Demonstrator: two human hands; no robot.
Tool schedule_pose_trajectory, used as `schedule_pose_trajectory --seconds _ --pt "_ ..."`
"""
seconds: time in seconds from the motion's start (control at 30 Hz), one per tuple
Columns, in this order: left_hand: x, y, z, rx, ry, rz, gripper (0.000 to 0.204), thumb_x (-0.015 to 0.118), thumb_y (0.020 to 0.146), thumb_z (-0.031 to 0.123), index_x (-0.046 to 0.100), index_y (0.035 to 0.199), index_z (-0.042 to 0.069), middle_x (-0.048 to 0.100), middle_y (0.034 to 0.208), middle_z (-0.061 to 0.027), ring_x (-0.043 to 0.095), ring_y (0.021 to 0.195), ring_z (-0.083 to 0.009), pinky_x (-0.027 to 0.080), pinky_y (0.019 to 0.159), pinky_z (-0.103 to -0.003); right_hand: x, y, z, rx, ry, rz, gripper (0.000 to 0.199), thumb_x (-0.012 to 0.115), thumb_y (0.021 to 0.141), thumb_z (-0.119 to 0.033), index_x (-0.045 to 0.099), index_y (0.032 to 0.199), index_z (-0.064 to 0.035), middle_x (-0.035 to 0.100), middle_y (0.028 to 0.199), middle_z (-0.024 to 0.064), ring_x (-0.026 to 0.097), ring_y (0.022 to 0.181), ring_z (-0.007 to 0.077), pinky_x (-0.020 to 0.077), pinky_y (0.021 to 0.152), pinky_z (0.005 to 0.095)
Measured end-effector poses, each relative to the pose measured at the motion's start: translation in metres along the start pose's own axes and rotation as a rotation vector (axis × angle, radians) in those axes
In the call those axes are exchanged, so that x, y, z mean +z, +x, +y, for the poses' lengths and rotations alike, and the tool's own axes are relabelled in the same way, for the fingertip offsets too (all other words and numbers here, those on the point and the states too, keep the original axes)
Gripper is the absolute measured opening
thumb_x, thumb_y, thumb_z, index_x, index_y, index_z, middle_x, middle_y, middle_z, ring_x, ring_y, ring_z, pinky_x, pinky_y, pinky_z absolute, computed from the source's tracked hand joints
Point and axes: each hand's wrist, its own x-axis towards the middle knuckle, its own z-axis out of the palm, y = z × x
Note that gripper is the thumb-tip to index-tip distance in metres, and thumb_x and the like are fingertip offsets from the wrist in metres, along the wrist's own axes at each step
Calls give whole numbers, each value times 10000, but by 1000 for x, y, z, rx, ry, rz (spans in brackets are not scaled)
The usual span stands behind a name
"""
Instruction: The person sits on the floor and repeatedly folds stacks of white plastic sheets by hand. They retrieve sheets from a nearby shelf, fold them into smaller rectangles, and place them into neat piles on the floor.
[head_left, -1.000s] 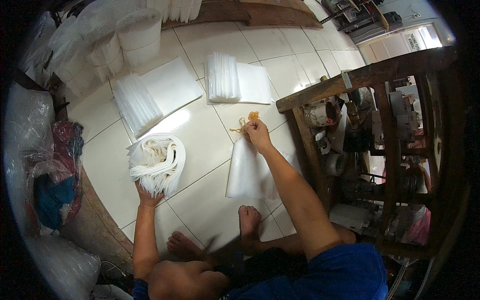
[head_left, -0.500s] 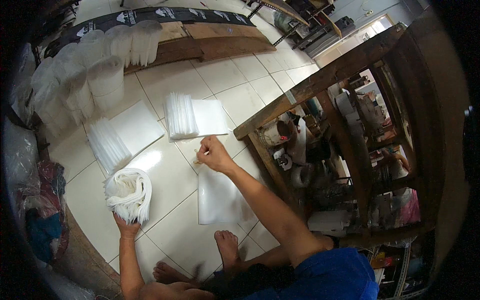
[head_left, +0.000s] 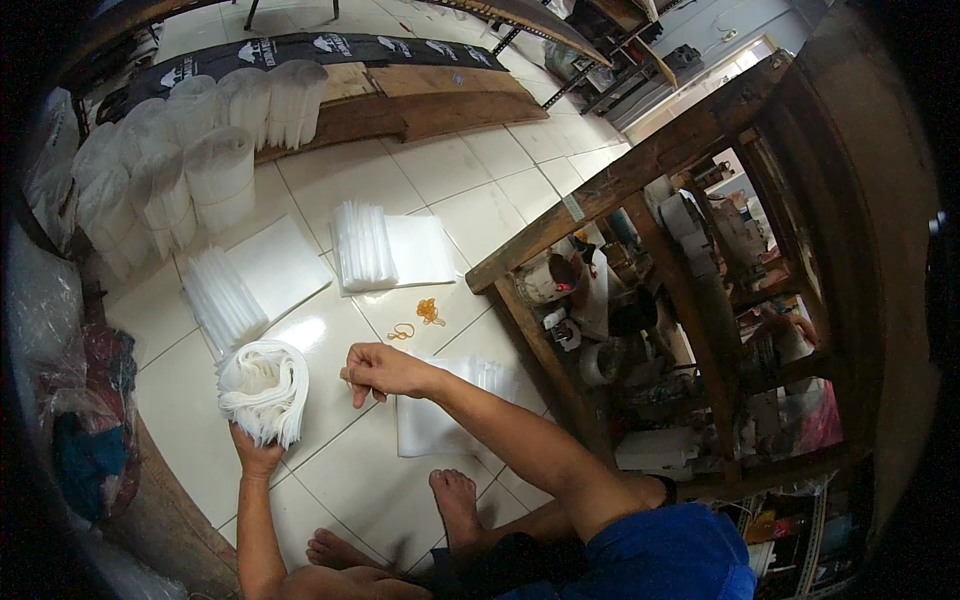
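My left hand (head_left: 258, 455) grips the lower side of a rolled bundle of thin white plastic sheets (head_left: 290, 385), which stands on end on the floor; some fingers are hidden behind it. To the right, my right hand (head_left: 385, 372) is closed in a pinch, with what looks like a thin rubber band at the fingertips. Beyond that hand a small heap of tan rubber bands (head_left: 430, 311) lies on the tiles, with a looser rubber band (head_left: 401, 330) beside it. Under my right forearm is a flat stack of white plastic sheets (head_left: 425, 428), partly covered.
Two more sheet stacks, one left (head_left: 285, 262) and one in the middle (head_left: 420, 245), lie farther off, each with fanned folds on top. Several upright translucent rolls (head_left: 220, 180) stand at the far left. A dark wooden frame (head_left: 620, 205) with cluttered shelves closes the right side.
My right hand has moved left and nearer from the rubber bands toward the roll, uncovering them on the floor. My left hand keeps its hold on the roll.
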Motion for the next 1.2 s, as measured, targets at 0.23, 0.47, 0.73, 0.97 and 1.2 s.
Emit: schedule_pose_trajectory --seconds 0.23,0.47,0.73,0.97,1.2 --pt "6 -1 -10 4 8 97 742 876 555 200 569 1207 23 618 1171 -113 594 1113 -281 427 1037 -416 8 3 2 -12 -19 -14 309 473 999 -211 645 1161 -12 676 1011 34 641 856 88 433 600 210" --pt "2 4 3 -98 -16 -17 988 914 508 223 437 1348 14 507 1309 -148 506 1222 -290 387 1084 -383 9 -6 2 -161 -138 121 548 610 959 -144 429 1476 -119 577 1294 101 574 734 47 485 589 214" --pt "-28 22 25 27 202 -176 865 910 504 234 545 1255 11 531 1278 -149 547 1172 -308 410 1063 -377 22 5 -42 -478 -881 -149 1012 810 789 -333 172 1529 -68 255 1511 225 496 1253 385 480 989 444" --pt "-9 38 12 -14 122 -405 1054 912 457 224 423 1371 29 570 1277 -136 575 1143 -286 415 1076 -403 16 30 -48 -696 -1250 -258 1053 851 701 -373 256 1502 -39 336 1441 341 420 1299 474 400 1068 481" --pt "-9 11 40 -244 -42 -402 864 871 605 216 432 1327 34 540 1293 -148 529 1183 -310 413 1043 -446 29 32 -55 -679 -1224 -342 1120 888 593 -447 305 1456 -34 370 1375 312 481 1232 454 430 1019 464"
